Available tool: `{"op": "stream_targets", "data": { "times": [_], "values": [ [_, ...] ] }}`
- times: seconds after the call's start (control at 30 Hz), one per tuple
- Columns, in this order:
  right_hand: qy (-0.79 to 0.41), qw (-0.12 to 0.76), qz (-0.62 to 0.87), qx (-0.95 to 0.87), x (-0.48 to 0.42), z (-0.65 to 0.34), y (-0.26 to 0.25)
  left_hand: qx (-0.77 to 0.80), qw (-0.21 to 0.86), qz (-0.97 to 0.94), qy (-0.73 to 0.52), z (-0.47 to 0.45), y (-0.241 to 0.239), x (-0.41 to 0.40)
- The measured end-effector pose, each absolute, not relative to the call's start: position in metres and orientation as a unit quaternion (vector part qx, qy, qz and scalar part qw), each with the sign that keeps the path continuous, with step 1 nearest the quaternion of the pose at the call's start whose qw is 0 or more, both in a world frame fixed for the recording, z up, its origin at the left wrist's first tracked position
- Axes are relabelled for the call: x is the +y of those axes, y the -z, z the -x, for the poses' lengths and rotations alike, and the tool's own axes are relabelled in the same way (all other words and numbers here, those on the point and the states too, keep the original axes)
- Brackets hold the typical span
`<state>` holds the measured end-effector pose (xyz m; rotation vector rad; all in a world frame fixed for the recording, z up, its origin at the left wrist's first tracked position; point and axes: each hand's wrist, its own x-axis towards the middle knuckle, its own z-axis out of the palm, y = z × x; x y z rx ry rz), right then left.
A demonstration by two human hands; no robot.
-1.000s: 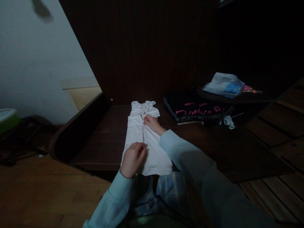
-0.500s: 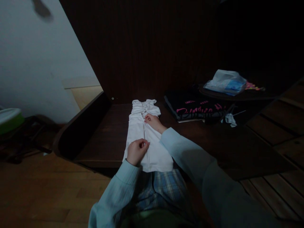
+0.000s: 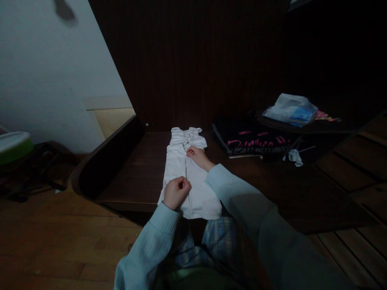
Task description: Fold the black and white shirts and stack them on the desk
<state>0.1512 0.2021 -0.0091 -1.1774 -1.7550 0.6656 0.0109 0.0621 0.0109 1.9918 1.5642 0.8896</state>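
Observation:
A white top point(image 3: 173, 171), gathered and wrinkled at its far end, lies lengthwise on the dark wooden surface, its near edge at the front. Down its middle runs a crease or seam. My left hand point(image 3: 176, 192) is closed in a pinch on the cloth near the lower end of that line. Farther up, just below the gathered part, my right hand point(image 3: 198, 156) has its thumb and fingers pressed together on the same line. The fingertips partly hide the cloth they grip.
Dark folded clothing point(image 3: 256, 141) with pink lettering lies to the right. Beyond it, a white-and-blue plastic packet point(image 3: 292, 110) rests on a small dark shelf point(image 3: 332, 128). A raised curved side panel point(image 3: 105, 155) borders the surface on the left. A green-and-white tub point(image 3: 15, 147) stands far left.
The camera view has shifted slightly, so the surroundings sit a little farther right. Both hands keep almost the same places on the white top, which looks a bit flatter near my left hand.

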Motion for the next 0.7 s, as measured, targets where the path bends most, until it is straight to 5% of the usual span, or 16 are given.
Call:
{"op": "stream_targets", "data": {
  "times": [0.4,0.7],
  "values": [
    [-0.286,0.457,0.464,-0.703,0.2033,-0.1501,0.0103,0.581,0.115,-0.757,-0.276,-0.0158,-0.0083,0.0602],
    [-0.284,0.453,0.465,-0.705,0.2023,-0.1503,0.0085,0.484,0.131,-0.770,-0.394,-0.0114,-0.0038,0.0630]
  ]
}}
